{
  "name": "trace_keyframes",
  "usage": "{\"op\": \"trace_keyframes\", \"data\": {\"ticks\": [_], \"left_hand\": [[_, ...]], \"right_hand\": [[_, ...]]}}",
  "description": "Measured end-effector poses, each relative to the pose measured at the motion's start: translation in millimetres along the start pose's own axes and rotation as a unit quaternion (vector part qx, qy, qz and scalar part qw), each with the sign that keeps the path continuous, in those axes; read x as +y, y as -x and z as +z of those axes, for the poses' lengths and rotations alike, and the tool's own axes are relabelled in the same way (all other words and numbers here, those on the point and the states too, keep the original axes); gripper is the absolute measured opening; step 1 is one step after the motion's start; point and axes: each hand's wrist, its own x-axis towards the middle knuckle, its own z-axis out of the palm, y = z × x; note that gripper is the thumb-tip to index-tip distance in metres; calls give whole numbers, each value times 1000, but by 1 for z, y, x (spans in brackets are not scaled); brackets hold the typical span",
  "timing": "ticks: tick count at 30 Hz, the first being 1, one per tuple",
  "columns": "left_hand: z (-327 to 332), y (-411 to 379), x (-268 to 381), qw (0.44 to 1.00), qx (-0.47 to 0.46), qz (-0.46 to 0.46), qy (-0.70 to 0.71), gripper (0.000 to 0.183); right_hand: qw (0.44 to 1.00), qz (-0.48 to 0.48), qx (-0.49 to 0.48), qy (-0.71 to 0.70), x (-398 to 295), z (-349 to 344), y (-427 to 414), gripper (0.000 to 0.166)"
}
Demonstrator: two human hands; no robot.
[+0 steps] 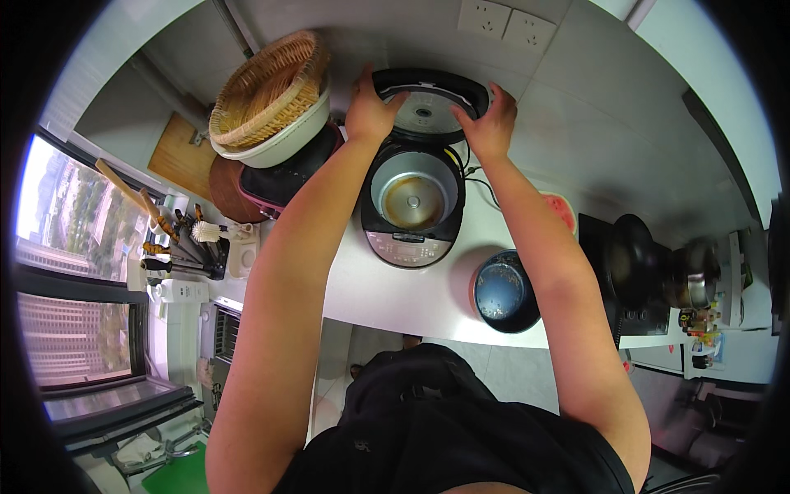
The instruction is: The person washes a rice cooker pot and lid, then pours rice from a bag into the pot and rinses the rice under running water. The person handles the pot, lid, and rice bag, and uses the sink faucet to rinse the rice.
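A rice cooker (412, 247) stands on the white counter with its black lid (432, 77) raised. The lid's pale inner plate (423, 117) faces me, a round vent at its centre. My left hand (370, 111) straddles the lid's left rim, thumb over the inner side. At the right rim my right hand (492, 123) does likewise, its fingers partly hidden behind the edge. No inner pot sits in the cooker; its metal well (413, 196) shows a brown-stained heating plate with a central button. The dark inner pot (503, 293), specked with residue inside, rests on the counter below my right forearm.
Left of the cooker, a wicker basket (271, 92) sits in a white basin (278, 145) on a black case (290, 167). A knife holder (213, 259) stands by the window. At right are cut watermelon (558, 210) and a wok (639, 265) over the stove. A power cord (490, 188) trails beside the cooker.
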Motion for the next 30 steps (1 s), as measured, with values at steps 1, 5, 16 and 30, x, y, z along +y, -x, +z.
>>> {"op": "trace_keyframes", "data": {"ticks": [1,5,16,30], "left_hand": [[1,-1,0,1000,2,-7,0,93],[5,-5,1,1000,8,-24,-7,86],[0,26,4,998,67,-15,-7,82],[-98,449,-60,839,-384,-280,267,36]], "right_hand": [[999,2,-29,-17,1,0,-5,59],[993,53,-105,-7,4,5,-13,63],[995,73,-62,15,-10,2,-1,55],[751,605,-233,-125,-38,-384,369,20]]}}
